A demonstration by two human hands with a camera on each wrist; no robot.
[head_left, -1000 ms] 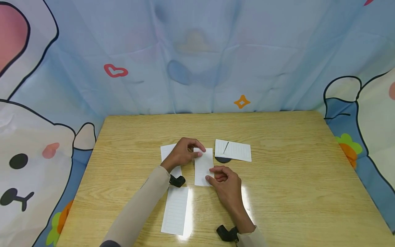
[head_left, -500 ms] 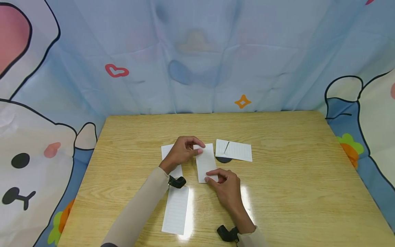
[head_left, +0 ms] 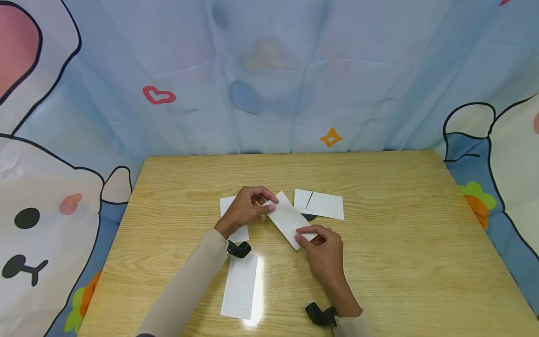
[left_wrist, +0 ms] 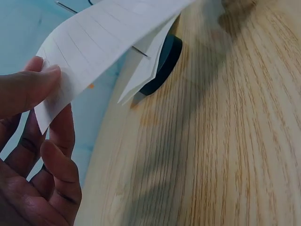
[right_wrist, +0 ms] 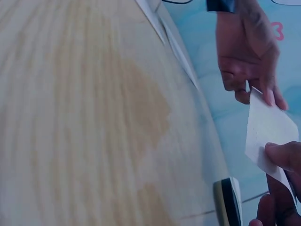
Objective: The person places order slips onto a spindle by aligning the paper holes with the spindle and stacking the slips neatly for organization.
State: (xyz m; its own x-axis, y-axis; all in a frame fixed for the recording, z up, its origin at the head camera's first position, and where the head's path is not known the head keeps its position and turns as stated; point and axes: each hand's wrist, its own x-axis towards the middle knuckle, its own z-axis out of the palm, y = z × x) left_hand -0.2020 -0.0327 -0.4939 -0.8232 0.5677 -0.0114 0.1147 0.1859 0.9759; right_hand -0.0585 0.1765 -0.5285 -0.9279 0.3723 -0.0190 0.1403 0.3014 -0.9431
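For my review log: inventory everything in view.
Held paper: one, white, centre
Left paper: one visible, white, left of centre
Near paper: one visible, white, foreground
Pierced papers: at least two, white, right of centre
Rod: one, dark, through pierced papers
Base: one, black, under pierced papers
Tabletop: one, tan, below
Curtain: one, printed blue, background
Wrist devices: two, black, lower half
Sleeves: two, beige, foreground
Left hand: one, bare, pinching held paper
Right hand: one, bare, pinching held paper
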